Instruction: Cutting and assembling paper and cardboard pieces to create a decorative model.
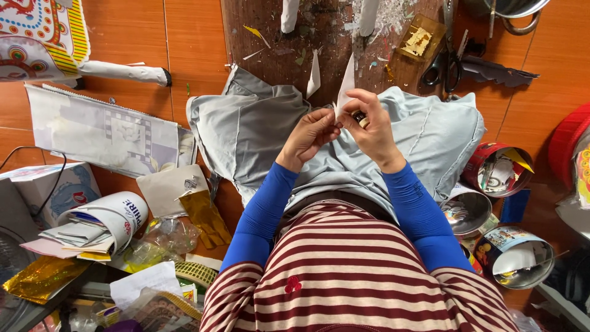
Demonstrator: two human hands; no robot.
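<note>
We see left hand (310,134) and right hand (370,123) at frame centre, fingertips pressed together, pinching thin white pointed paper strip (345,86) over grey-trousered lap. We judge shaping mid-way: strip unfinished. Black-handled scissors (447,64) idle upper right; paper scraps litter brown board (270,43).

Thin white paper strip (345,83), shiny metal tins (519,258), seemingly polished wood floor (196,37)

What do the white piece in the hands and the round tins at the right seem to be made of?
White piece, pinched by left hand and right hand: probably thin matte paper, since it tapers to a flat point. Round tins: likely metal, with shiny reflective insides and printed outer walls.
</note>
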